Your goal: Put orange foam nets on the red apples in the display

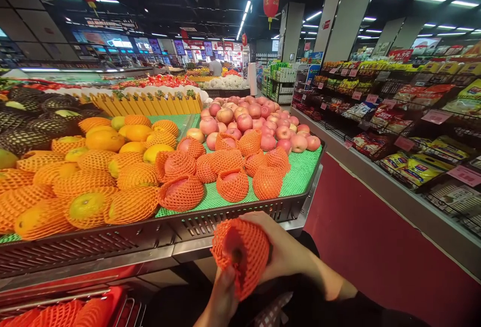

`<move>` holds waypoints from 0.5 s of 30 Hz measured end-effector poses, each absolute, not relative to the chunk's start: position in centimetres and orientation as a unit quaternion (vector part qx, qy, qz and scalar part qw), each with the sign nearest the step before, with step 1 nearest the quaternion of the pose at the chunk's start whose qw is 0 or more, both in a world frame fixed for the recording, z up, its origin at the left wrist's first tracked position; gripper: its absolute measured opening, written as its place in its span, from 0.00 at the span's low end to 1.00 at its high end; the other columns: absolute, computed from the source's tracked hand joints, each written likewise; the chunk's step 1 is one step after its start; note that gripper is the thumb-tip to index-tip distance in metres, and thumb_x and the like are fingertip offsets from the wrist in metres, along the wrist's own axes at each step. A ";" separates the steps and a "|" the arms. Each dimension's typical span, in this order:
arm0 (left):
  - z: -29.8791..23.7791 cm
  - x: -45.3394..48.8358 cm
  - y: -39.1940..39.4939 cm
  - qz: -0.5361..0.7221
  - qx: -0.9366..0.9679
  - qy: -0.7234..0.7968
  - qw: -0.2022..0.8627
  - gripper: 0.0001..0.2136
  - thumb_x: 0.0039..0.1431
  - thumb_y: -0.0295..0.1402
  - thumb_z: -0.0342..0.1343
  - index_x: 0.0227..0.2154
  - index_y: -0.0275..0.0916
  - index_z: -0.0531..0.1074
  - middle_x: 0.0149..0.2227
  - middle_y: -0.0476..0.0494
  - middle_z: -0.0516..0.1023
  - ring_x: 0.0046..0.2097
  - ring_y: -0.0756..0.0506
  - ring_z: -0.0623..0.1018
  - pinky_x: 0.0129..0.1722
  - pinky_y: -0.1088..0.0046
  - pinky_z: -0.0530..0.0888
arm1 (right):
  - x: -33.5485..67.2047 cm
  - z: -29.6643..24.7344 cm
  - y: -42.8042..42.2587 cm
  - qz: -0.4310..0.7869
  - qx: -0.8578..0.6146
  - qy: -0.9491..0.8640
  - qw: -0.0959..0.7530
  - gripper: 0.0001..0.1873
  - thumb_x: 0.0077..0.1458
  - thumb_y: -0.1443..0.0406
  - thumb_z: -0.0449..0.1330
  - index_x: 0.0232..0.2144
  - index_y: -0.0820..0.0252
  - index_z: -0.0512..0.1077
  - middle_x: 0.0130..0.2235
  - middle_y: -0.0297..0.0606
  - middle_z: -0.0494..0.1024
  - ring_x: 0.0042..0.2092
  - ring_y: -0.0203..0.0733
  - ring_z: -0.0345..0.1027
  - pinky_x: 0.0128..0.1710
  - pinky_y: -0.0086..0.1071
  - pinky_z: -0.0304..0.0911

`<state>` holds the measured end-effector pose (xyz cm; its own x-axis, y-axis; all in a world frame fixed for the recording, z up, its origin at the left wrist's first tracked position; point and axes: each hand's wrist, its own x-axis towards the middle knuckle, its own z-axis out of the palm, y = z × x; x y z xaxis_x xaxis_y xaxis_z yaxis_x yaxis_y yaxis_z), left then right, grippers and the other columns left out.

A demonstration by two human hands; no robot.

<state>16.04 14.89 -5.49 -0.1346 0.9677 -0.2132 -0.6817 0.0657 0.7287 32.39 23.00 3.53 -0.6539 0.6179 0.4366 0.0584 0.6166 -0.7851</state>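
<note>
In front of the display edge I hold an apple point(232, 248) that sits partly inside an orange foam net point(256, 254). My right hand point(283, 247) wraps round the net from the far right side, with its fingertips partly hidden. From below, my left hand point(222, 294) grips the net's near edge, its thumb up against the opening. Just beyond my hands, several apples in the same nets point(232, 185) lie on a green mesh mat point(300, 172).
Behind the netted apples is a pile of bare apples point(244, 122). Netted yellow melons point(86, 205) fill the left. The black crate rim point(112, 236) runs along the front. A red basket point(114, 301) with more nets stands low left. Snack shelves point(376, 116) line the right.
</note>
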 end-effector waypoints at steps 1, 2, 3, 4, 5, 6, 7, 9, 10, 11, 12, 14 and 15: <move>-5.3 16.1 15.0 0.667 0.157 0.373 0.625 0.25 0.32 0.48 0.77 0.36 0.43 0.83 0.42 0.39 0.84 0.47 0.32 0.83 0.49 0.55 0.81 | 33.0 3.6 23.4 0.391 -0.205 -0.825 0.353 0.58 0.37 0.51 0.80 0.67 0.51 0.59 0.65 0.47 0.66 0.66 0.55 0.61 0.69 0.50 0.53; -5.1 16.0 15.2 0.681 0.122 0.377 0.616 0.24 0.30 0.45 0.77 0.34 0.44 0.83 0.40 0.41 0.84 0.46 0.34 0.83 0.50 0.56 0.81 | 33.6 3.4 23.8 0.408 -0.209 -0.813 0.359 0.59 0.38 0.52 0.80 0.68 0.50 0.58 0.66 0.48 0.64 0.66 0.54 0.60 0.68 0.49 0.55; -5.1 15.9 15.4 0.694 0.095 0.379 0.606 0.23 0.29 0.44 0.77 0.33 0.44 0.83 0.39 0.43 0.85 0.45 0.35 0.83 0.50 0.57 0.81 | 34.1 3.1 24.1 0.435 -0.213 -0.793 0.370 0.59 0.39 0.52 0.80 0.68 0.50 0.58 0.66 0.48 0.65 0.65 0.53 0.62 0.66 0.48 0.57; -5.1 15.8 15.5 0.702 0.080 0.378 0.598 0.23 0.28 0.43 0.77 0.32 0.45 0.82 0.38 0.44 0.85 0.44 0.36 0.83 0.50 0.59 0.81 | 34.5 2.7 24.5 0.472 -0.221 -0.765 0.379 0.56 0.41 0.51 0.79 0.67 0.50 0.59 0.64 0.48 0.67 0.62 0.52 0.65 0.63 0.47 0.60; -5.3 15.6 15.6 0.705 0.081 0.374 0.597 0.23 0.29 0.42 0.77 0.33 0.45 0.83 0.39 0.45 0.85 0.45 0.36 0.83 0.50 0.60 0.81 | 34.7 2.2 24.8 0.516 -0.229 -0.732 0.381 0.50 0.45 0.50 0.76 0.65 0.51 0.61 0.61 0.47 0.70 0.58 0.49 0.69 0.59 0.44 0.64; -5.5 15.4 15.6 0.702 0.089 0.369 0.602 0.23 0.29 0.41 0.77 0.35 0.45 0.83 0.41 0.45 0.85 0.46 0.37 0.83 0.49 0.62 0.81 | 34.8 1.6 24.9 0.559 -0.235 -0.701 0.375 0.43 0.50 0.48 0.73 0.63 0.52 0.64 0.56 0.45 0.73 0.52 0.45 0.71 0.53 0.40 0.67; -5.8 15.3 15.5 0.701 0.098 0.366 0.605 0.24 0.30 0.39 0.77 0.36 0.45 0.82 0.42 0.45 0.85 0.47 0.36 0.83 0.49 0.63 0.81 | 34.7 1.1 25.0 0.600 -0.236 -0.673 0.362 0.35 0.54 0.48 0.71 0.59 0.54 0.68 0.51 0.43 0.75 0.47 0.41 0.72 0.48 0.36 0.67; -6.1 15.3 15.4 0.698 0.115 0.372 0.601 0.25 0.30 0.37 0.78 0.38 0.45 0.82 0.41 0.45 0.84 0.46 0.37 0.83 0.45 0.64 0.82 | 34.1 0.3 24.9 0.670 -0.227 -0.623 0.334 0.27 0.56 0.48 0.69 0.51 0.57 0.73 0.43 0.38 0.76 0.42 0.36 0.70 0.44 0.31 0.65; -6.2 15.4 15.4 0.699 0.123 0.379 0.594 0.25 0.30 0.37 0.78 0.37 0.45 0.81 0.39 0.46 0.84 0.43 0.37 0.83 0.43 0.64 0.82 | 33.7 0.0 24.7 0.696 -0.217 -0.597 0.334 0.25 0.54 0.49 0.71 0.48 0.57 0.74 0.42 0.36 0.76 0.41 0.35 0.69 0.44 0.29 0.64; -6.2 15.5 15.4 0.700 0.133 0.388 0.584 0.25 0.30 0.38 0.79 0.36 0.44 0.81 0.37 0.46 0.84 0.40 0.38 0.83 0.41 0.63 0.82 | 33.3 -0.2 24.6 0.717 -0.205 -0.568 0.347 0.25 0.51 0.51 0.74 0.45 0.57 0.74 0.40 0.34 0.75 0.41 0.33 0.69 0.44 0.28 0.64; -6.0 15.6 15.5 0.702 0.147 0.397 0.573 0.24 0.29 0.38 0.79 0.35 0.43 0.80 0.36 0.46 0.84 0.38 0.38 0.83 0.39 0.63 0.82 | 32.8 -0.2 24.4 0.732 -0.197 -0.537 0.369 0.25 0.49 0.52 0.75 0.42 0.57 0.73 0.39 0.33 0.75 0.41 0.32 0.69 0.44 0.27 0.64; -5.6 15.8 15.7 0.702 0.182 0.401 0.560 0.25 0.31 0.38 0.79 0.37 0.43 0.81 0.37 0.44 0.84 0.40 0.37 0.83 0.42 0.62 0.82 | 32.2 -0.2 24.3 0.746 -0.197 -0.485 0.411 0.24 0.46 0.54 0.77 0.37 0.59 0.72 0.37 0.31 0.75 0.38 0.31 0.68 0.42 0.25 0.63; -5.3 15.8 15.9 0.702 0.194 0.397 0.559 0.26 0.32 0.38 0.78 0.39 0.43 0.81 0.39 0.44 0.85 0.42 0.37 0.83 0.44 0.61 0.82 | 32.0 -0.2 24.4 0.751 -0.202 -0.464 0.423 0.24 0.46 0.54 0.77 0.34 0.59 0.71 0.35 0.31 0.75 0.37 0.31 0.68 0.41 0.24 0.63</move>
<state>15.83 15.86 -5.29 -0.3009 0.9380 -0.1724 -0.6303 -0.0599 0.7741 32.04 24.36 -0.20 -0.5605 0.8234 0.0887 -0.4477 -0.2111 -0.8689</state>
